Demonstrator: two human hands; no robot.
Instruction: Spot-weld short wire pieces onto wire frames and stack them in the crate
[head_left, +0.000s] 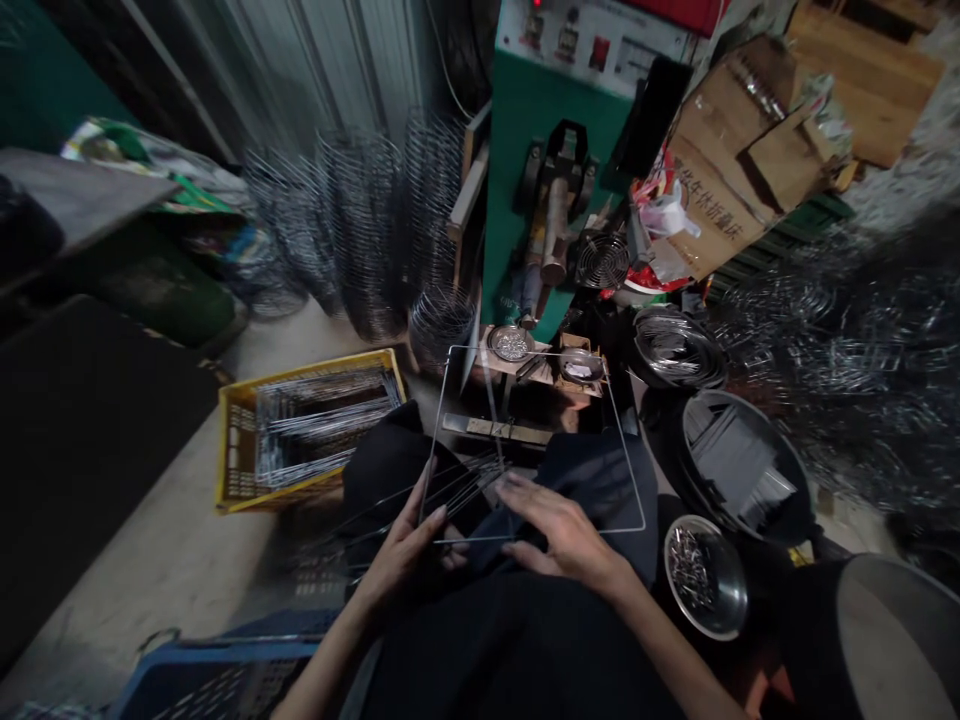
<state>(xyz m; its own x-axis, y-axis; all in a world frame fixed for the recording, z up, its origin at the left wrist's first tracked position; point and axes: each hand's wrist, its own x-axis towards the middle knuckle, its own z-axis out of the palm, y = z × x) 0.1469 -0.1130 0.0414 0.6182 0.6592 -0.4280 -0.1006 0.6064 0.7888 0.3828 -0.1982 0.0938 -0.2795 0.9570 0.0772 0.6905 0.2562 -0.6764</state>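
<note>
A thin rectangular metal wire frame is held over my lap, with a straight wire running lengthwise through its middle. My left hand is closed on the frame's near left corner, thumb on top of the wire. My right hand lies over the near side of the frame beside the middle wire. Its fingers are stretched out and its thumb is apart from them; I see nothing gripped there. Below the frame, several loose metal rods lie across my dark-clothed legs.
Ahead stands a green machine, with a dish of small metal parts at its base. A yellow crate of wire pieces sits left, a blue basket near left. At right are a metal bowl and a tub. Wire coils stand behind.
</note>
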